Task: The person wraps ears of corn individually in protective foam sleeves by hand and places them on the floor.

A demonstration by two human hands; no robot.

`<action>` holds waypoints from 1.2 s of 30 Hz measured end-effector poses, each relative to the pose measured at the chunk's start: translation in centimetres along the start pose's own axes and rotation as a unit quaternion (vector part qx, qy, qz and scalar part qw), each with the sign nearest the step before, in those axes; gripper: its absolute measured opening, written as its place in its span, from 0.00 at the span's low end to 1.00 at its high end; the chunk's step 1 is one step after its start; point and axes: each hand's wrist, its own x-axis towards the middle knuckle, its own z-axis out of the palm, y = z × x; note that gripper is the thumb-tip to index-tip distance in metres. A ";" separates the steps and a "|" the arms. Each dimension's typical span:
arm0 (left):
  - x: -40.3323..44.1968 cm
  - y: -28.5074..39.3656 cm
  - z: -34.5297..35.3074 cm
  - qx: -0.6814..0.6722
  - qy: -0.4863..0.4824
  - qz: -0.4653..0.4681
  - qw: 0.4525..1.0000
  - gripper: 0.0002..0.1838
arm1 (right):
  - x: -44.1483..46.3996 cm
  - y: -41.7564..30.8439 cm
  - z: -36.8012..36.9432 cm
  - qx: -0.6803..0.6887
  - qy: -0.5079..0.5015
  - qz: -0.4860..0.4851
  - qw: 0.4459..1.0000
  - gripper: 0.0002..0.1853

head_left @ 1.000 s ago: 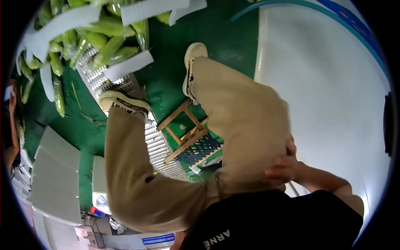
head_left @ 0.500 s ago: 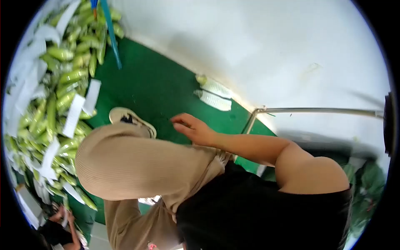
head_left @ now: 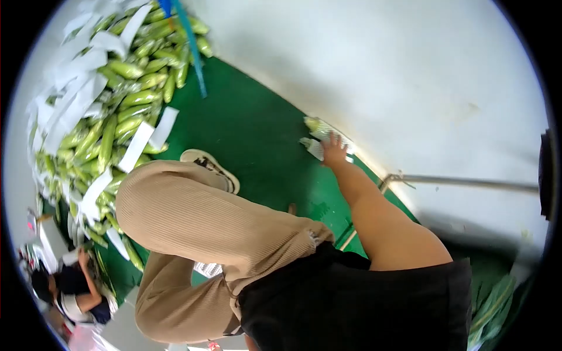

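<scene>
My right hand [head_left: 335,151] reaches down to the green floor beside the wall, fingers spread over two long vegetables in white netted sleeves. They look like ears of corn; the pale green end of the upper one [head_left: 313,124] pokes out of its sleeve. The lower one [head_left: 314,148] lies alongside, partly hidden by my hand. Contact seems likely, but no closed grip shows. My left hand is out of view below my black shirt and bent legs.
A large heap of green, plastic-wrapped ears [head_left: 137,105] with white sleeves [head_left: 136,146] lies at left. A blue-green strap [head_left: 193,52] hangs over it. A metal rail [head_left: 462,181] runs along the white wall. Another person [head_left: 76,286] works at lower left. Large leaves [head_left: 492,310] are at lower right.
My right hand has moved from above my thigh out to the two sleeved vegetables by the wall, and its fingers have spread. The view has shifted left, showing more of the other person.
</scene>
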 end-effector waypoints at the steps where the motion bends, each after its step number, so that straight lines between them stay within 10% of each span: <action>1: -2.7 -2.1 0.6 -0.013 -0.007 -0.034 0.999 0.20 | 0.4 0.2 0.1 -0.018 -0.004 -0.009 1.000 0.51; 7: -18.8 -10.9 3.1 -0.098 -0.023 -0.304 0.947 0.20 | 2.7 -0.3 -1.1 0.027 0.120 -0.037 0.992 0.45; 14: -21.6 -17.3 -2.9 -0.118 0.013 -0.415 0.902 0.21 | 5.4 -7.3 -0.1 0.080 0.069 0.196 0.975 0.50; 18: -15.8 -22.1 -8.1 -0.096 0.036 -0.370 0.923 0.21 | 6.5 -18.1 -1.6 0.216 0.215 -0.236 0.923 0.37; 24: 4.7 -22.0 -14.4 0.063 0.178 -0.112 0.976 0.28 | 1.3 -48.9 -13.5 0.265 0.022 -0.576 0.773 0.25; 26: 11.2 -21.2 -16.0 0.144 0.265 -0.029 0.953 0.35 | 0.6 -57.5 -15.2 0.212 0.077 -0.644 0.731 0.26; 30: 19.0 -20.6 -15.5 0.183 0.097 -0.096 0.974 0.40 | 0.3 -68.9 -16.4 0.012 0.205 -0.658 0.725 0.38; 36: 17.1 -24.6 -15.1 -0.128 -0.031 -0.152 0.980 0.41 | -0.3 -68.9 -15.7 0.090 0.002 -0.640 0.763 0.34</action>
